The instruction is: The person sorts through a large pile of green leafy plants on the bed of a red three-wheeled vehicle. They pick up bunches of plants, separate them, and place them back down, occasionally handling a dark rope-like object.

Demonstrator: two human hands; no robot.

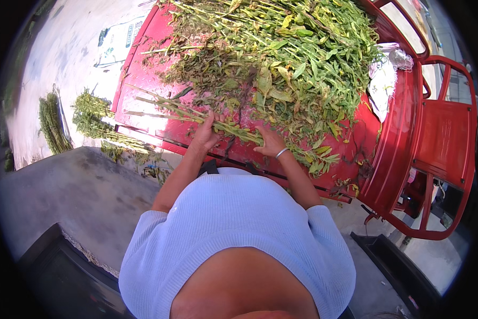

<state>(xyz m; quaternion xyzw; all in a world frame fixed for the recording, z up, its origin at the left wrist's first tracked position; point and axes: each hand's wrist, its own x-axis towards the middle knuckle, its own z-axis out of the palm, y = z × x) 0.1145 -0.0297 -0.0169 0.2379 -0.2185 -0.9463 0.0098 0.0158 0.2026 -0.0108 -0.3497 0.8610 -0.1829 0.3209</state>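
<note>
A thin bundle of cut plant stalks [231,129] lies across the near side of the red truck bed [143,114], bare ends to the left and leafy tips to the right. My left hand [206,135] is closed around the bare part of the stalks. Farther along toward the tips, my right hand [272,142], with a silver bangle at the wrist, has its thumb and fingers on either side of the bundle. Just beyond my hands is a large heap of green and yellowing stalks [303,58], with dry loose leaves [212,74] scattered along its near edge.
Red metal rails [446,133] rise at the right end of the bed, where a white sack [383,80] lies. On the ground to the left are two stalk bundles, one upper-left [53,122] and one beside the bed [98,117]. A printed white sack [119,42] lies farther off.
</note>
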